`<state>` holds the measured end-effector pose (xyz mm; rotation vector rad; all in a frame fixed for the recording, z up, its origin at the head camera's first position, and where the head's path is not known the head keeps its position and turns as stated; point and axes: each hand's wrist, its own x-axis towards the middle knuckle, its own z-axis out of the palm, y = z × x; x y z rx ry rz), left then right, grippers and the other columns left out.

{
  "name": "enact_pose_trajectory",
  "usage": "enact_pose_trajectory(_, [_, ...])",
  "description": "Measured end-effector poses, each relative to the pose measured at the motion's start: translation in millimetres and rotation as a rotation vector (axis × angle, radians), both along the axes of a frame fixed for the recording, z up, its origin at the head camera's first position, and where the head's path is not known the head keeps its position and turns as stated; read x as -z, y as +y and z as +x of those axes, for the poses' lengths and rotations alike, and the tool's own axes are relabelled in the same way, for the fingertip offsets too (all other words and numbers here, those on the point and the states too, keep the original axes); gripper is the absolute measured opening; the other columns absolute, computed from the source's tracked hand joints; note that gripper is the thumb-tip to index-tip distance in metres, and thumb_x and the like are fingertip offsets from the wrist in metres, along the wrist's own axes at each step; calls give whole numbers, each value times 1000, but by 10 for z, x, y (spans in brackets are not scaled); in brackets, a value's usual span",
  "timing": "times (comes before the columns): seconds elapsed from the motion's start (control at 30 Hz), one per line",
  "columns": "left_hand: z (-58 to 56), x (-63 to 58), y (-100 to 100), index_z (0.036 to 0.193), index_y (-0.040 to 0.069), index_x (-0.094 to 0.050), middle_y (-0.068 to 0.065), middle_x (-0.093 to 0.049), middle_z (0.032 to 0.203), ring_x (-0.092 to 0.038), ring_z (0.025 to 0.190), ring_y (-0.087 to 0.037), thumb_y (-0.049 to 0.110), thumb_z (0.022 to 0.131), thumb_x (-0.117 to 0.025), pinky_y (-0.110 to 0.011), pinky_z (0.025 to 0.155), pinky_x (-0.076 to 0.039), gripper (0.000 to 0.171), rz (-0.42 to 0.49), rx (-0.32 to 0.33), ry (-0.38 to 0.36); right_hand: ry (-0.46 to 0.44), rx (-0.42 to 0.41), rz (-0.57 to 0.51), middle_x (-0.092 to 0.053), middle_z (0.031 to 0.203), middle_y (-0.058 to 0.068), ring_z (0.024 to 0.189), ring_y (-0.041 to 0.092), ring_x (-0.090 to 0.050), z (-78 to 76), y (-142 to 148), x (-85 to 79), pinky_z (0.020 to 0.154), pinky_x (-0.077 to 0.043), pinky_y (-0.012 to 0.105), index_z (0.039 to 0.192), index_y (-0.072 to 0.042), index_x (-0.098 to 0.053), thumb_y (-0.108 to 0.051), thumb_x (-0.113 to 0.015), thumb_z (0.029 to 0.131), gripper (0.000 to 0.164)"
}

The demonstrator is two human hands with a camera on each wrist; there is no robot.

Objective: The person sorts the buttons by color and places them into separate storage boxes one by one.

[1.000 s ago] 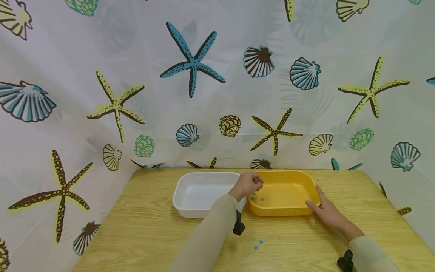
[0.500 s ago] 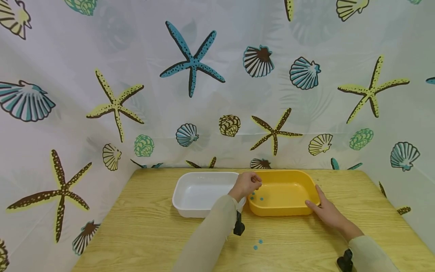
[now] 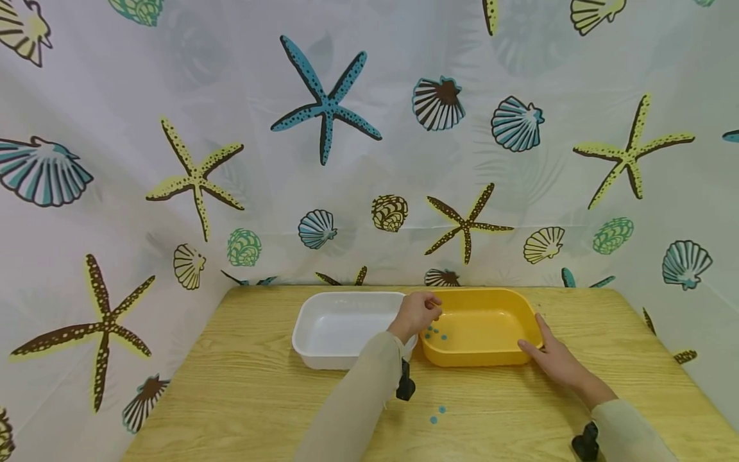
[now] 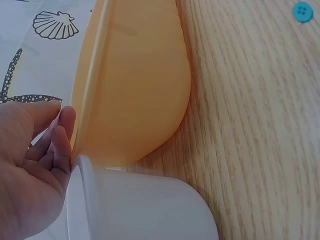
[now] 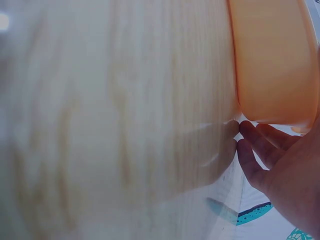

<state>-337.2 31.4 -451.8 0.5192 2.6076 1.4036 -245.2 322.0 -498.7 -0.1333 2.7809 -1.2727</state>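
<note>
My left hand (image 3: 417, 314) hovers over the left end of a yellow plastic tub (image 3: 476, 359), its fingers loosely bent. In the left wrist view, nothing shows between the thumb and fingertips of the left hand (image 4: 37, 160). Several small blue buttons (image 3: 444, 337) lie inside the tub near its left end. At the tub's right end my right hand (image 3: 557, 359) holds it, thumb over the near corner of the rim and fingers along the outer side. The right wrist view has the fingers of the right hand (image 5: 282, 165) beside the tub wall (image 5: 275, 60), low near the tabletop.
A white tub (image 3: 329, 362) stands against the yellow tub's left side, partly behind the left forearm. On the wooden table (image 3: 248, 398) in front lie two blue buttons (image 3: 434, 420). A curtain printed with shells and starfish (image 3: 369, 160) surrounds the table at the back and sides.
One more blue button now shows in the yellow tub, just below the left fingertips. The left hand has barely shifted; the right hand keeps its place on the tub.
</note>
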Motion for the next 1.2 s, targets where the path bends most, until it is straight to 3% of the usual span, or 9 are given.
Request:
enact_pose_trajectory(0.27, [-4,13,-19,107,0,-67,-3,-65,88,-63,81,-19,10,92,-61,-26,64,-50,19,-4,20,-9,2,4,3,0,150,34,135,52,-8,-14,1,14,105,-11,62,148,2,13,-40,-44,100,86])
enact_pose_trajectory(0.43, [41,-70,-73,108,0,-66,-4,-64,93,-61,84,-18,12,93,-60,-28,72,-50,21,-67,113,16,2,1,1,1,150,34,135,51,-7,-7,-2,2,105,-10,62,148,2,13,-41,-45,100,86])
enact_pose_trajectory(0.6, [162,-170,-128,106,3,-66,-1,-63,92,-59,83,-16,11,92,-61,-27,71,-49,17,-168,236,54,10,-2,2,1,150,34,135,52,-7,6,-14,-11,105,-10,63,148,2,13,-42,-45,99,87])
enact_pose_trajectory(0.9, [410,-217,-202,103,4,-68,2,-65,88,-59,80,-9,9,90,-64,-21,70,-47,15,-212,364,113,-4,7,10,-1,150,35,135,51,-10,-1,-15,2,105,-11,62,148,1,14,-45,-45,99,89])
enact_pose_trajectory(1.2, [633,-130,-335,94,7,-70,9,-64,82,-56,73,0,10,90,-66,-15,68,-46,7,-264,507,180,-3,10,23,-1,150,35,135,52,-10,-13,-9,20,105,-12,62,148,2,12,-44,-45,99,88])
